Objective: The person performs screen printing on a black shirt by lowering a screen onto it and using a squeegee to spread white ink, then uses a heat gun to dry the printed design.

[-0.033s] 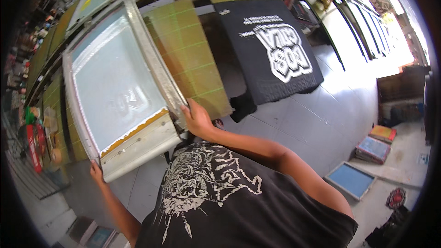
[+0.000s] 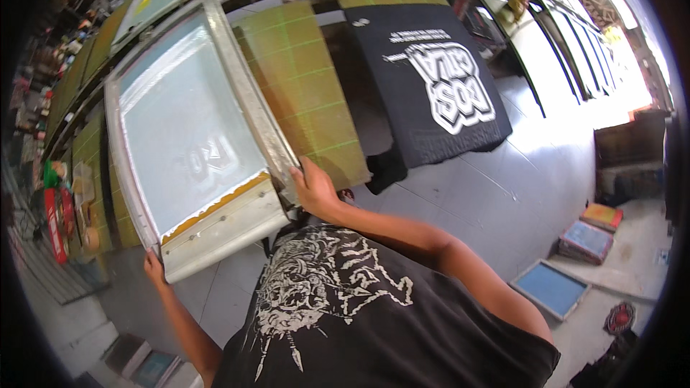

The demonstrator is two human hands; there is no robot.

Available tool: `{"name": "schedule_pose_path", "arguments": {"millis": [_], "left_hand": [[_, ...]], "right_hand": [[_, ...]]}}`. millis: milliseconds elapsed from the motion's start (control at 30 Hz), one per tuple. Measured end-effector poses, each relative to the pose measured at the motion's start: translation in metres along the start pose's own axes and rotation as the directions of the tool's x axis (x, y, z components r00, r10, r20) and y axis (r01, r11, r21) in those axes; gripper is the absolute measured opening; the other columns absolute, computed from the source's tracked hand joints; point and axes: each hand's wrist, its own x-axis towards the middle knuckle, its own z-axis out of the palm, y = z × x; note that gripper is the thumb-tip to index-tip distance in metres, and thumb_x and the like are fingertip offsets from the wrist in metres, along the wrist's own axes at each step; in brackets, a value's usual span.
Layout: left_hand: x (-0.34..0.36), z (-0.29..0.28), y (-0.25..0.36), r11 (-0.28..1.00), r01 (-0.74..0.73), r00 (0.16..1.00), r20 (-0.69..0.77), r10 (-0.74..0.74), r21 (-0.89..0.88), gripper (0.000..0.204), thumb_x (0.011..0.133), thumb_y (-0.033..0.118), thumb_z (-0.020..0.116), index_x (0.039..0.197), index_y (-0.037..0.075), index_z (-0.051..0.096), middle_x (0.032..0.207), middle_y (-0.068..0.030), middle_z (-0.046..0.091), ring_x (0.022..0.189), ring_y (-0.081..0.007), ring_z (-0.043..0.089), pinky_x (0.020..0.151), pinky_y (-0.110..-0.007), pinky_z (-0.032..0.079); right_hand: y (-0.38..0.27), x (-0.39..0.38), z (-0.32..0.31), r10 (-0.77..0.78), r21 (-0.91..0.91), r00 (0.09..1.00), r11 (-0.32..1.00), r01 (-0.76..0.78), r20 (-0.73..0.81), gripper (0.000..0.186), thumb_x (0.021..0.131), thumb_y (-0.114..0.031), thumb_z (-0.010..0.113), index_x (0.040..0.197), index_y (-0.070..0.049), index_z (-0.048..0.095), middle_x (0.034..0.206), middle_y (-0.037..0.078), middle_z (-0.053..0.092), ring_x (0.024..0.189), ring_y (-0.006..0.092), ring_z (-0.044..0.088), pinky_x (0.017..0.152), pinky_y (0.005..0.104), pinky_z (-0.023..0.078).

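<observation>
A silk-screen printing frame (image 2: 269,129) with a pale mesh (image 2: 190,108) lies slanted ahead of me, at the left. White ink lines the mesh edges, and faint lettering shows on its lower part. My left hand (image 2: 154,267) is closed round the near left corner, its fingertips partly hidden under the frame. At the near right corner, my right hand (image 2: 316,188) grips the metal side, thumb on top. A pale clamp bar (image 2: 226,233) with several screws runs along the near end, below a brown strip. What lies beneath the frame is hidden.
Right of the frame is an olive printing board (image 2: 302,93) with green lines. Beyond it, a black T-shirt (image 2: 395,100) with white lettering covers another board. A blue-meshed screen (image 2: 550,289) lies on the floor at right. Red items (image 2: 56,226) stand at far left.
The whole view has shifted slightly, so the boards and shirt appear a little further right. Both hands keep their hold on the frame.
</observation>
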Motion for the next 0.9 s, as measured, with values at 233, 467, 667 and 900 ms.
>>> {"name": "schedule_pose_path", "arguments": {"millis": [233, 467, 667, 900], "left_hand": [[0.029, -0.001, -0.019, 0.999, -0.041, 0.999, -0.004, 0.041, -0.005, 0.048, 0.101, 0.04, 0.055, 0.1, -0.006, 0.068, 0.087, -0.0079, 0.068, 0.08, -0.0146, 0.057, 0.073, -0.033, 0.048], [0.065, -0.026, 0.015, 0.997, -0.06, 0.998, 0.018, 0.059, 0.043, 0.05, 0.1, 0.04, 0.056, 0.102, -0.009, 0.067, 0.085, -0.0115, 0.068, 0.075, -0.0169, 0.057, 0.069, -0.036, 0.046], [0.137, -0.066, -0.012, 0.988, -0.155, 0.985, 0.078, 0.155, -0.01, 0.052, 0.099, 0.041, 0.055, 0.102, -0.009, 0.066, 0.082, -0.0136, 0.067, 0.073, -0.0176, 0.057, 0.069, -0.036, 0.047], [0.199, -0.1, -0.041, 0.988, -0.15, 0.985, 0.094, 0.146, 0.04, 0.053, 0.099, 0.042, 0.055, 0.106, -0.01, 0.066, 0.086, -0.0143, 0.068, 0.077, -0.0187, 0.06, 0.073, -0.035, 0.048]], "right_hand": [[-0.002, -0.008, 0.042, -0.034, 0.039, 0.998, 0.999, 0.036, -0.055, 0.033, 0.102, -0.027, 0.049, 0.11, 0.005, 0.053, 0.096, 0.032, 0.06, 0.093, 0.0525, 0.056, 0.08, 0.0538, 0.044], [-0.02, -0.023, 0.111, 0.008, -0.004, 0.993, 1.0, -0.008, -0.115, 0.031, 0.102, -0.024, 0.049, 0.11, 0.006, 0.054, 0.096, 0.032, 0.06, 0.092, 0.0519, 0.056, 0.079, 0.0517, 0.045], [-0.051, -0.039, 0.186, 0.05, -0.043, 0.981, 0.997, -0.059, -0.186, 0.03, 0.103, -0.021, 0.047, 0.112, 0.007, 0.055, 0.094, 0.028, 0.06, 0.089, 0.0463, 0.057, 0.081, 0.0456, 0.046], [-0.074, -0.032, 0.242, 0.02, -0.009, 0.984, 1.0, -0.022, -0.175, 0.034, 0.102, -0.025, 0.049, 0.113, 0.007, 0.054, 0.097, 0.032, 0.061, 0.093, 0.0502, 0.058, 0.08, 0.0511, 0.046]]}}
